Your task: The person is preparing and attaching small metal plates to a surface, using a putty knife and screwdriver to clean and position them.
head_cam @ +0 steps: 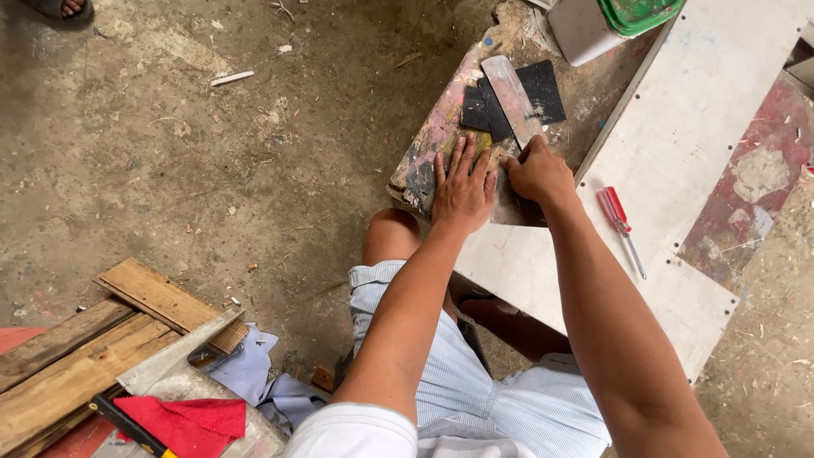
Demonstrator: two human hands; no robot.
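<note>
Now | left hand flat on block | right hand grips scraper

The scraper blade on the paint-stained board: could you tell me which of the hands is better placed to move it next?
Probably the right hand: it is closed around the handle end of the scraper blade. The left hand lies flat, fingers spread, on the paint-stained board beside it, and looks better placed to steady the board.
</note>
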